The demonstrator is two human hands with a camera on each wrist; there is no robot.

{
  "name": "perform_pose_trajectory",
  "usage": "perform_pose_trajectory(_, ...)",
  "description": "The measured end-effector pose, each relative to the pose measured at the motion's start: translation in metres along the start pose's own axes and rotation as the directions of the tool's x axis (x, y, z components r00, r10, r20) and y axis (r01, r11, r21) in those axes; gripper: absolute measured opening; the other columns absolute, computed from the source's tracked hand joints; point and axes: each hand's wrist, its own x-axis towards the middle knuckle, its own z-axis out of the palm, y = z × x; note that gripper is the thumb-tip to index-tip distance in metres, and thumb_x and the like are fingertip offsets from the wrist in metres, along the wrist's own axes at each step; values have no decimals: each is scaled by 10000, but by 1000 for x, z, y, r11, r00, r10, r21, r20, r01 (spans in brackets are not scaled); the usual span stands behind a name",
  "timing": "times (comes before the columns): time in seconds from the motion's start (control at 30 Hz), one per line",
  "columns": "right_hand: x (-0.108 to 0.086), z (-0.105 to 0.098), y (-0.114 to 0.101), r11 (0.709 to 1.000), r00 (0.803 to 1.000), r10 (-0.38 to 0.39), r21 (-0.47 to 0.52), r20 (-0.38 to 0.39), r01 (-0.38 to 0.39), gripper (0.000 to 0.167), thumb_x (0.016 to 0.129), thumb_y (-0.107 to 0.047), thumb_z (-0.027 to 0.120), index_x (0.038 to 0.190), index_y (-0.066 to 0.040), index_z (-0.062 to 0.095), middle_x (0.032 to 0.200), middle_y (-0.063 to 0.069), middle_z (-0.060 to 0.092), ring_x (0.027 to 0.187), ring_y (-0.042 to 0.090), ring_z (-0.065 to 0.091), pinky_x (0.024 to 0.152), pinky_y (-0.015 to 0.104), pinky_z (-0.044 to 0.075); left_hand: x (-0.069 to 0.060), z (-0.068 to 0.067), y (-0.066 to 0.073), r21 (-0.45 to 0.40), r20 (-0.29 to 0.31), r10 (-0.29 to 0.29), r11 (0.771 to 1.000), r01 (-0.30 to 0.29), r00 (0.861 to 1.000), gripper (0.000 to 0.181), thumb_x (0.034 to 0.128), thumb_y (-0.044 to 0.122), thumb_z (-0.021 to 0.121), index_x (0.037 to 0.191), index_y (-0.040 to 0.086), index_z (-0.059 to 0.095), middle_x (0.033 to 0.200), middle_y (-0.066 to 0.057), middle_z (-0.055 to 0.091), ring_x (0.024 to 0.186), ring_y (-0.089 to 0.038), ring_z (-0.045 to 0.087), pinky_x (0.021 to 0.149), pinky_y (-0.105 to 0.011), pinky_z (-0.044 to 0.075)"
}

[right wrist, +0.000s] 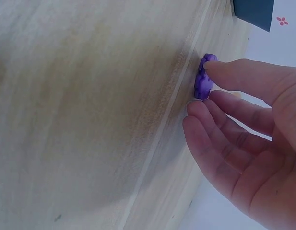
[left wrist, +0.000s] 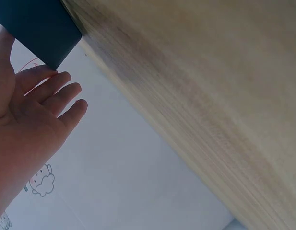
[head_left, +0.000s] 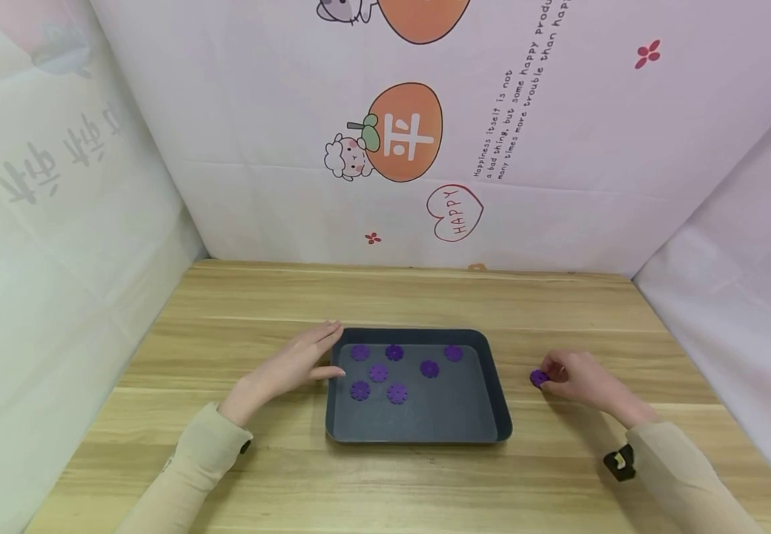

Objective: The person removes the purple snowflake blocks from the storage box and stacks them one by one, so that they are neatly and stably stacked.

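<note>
The right hand (head_left: 579,380) pinches a purple disc (head_left: 537,379) between thumb and forefinger, beyond the tray's right edge and well inside the desk's right edge; whether the disc touches the desk (head_left: 279,475) I cannot tell. The other fingers bend loosely near the wood. The left hand (head_left: 294,362) grasps nothing: its straight fingers lie against the far left corner of the dark tray (head_left: 439,419), and its thumb reaches over the left edge.

Seven more purple discs (head_left: 396,393) lie flat in the tray, apart from one another, most toward its left edge and one near its far right corner. White printed cloth (head_left: 559,215) rises behind the desk's far edge.
</note>
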Motion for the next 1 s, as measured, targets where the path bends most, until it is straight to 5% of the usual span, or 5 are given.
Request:
perform_pose_trajectory(0.67, 4, -11, -12, 999, 997, 44, 13, 56, -45, 181, 813, -113, 775, 937, -31, 672, 857, 52, 702, 730, 98, 631, 606, 190, 524, 0, 0, 0, -1, 0, -2, 1000, 2, 1000, 779, 899, 400, 694, 1453, -78, 426, 1512, -270, 430, 1402, -402, 446, 1161, -535, 401)
perform_pose_trajectory(1.0, 12, -17, -26, 1000, 999, 6, 19, 46, -7, 216, 834, -115, 771, 984, 6, 674, 880, 84, 713, 741, 133, 668, 631, 217, 555, 0, 0, 0, -4, 0, -6, 1000, 6, 1000, 781, 900, 404, 692, 1456, -73, 425, 1515, -266, 429, 1405, -400, 444, 1164, -536, 398)
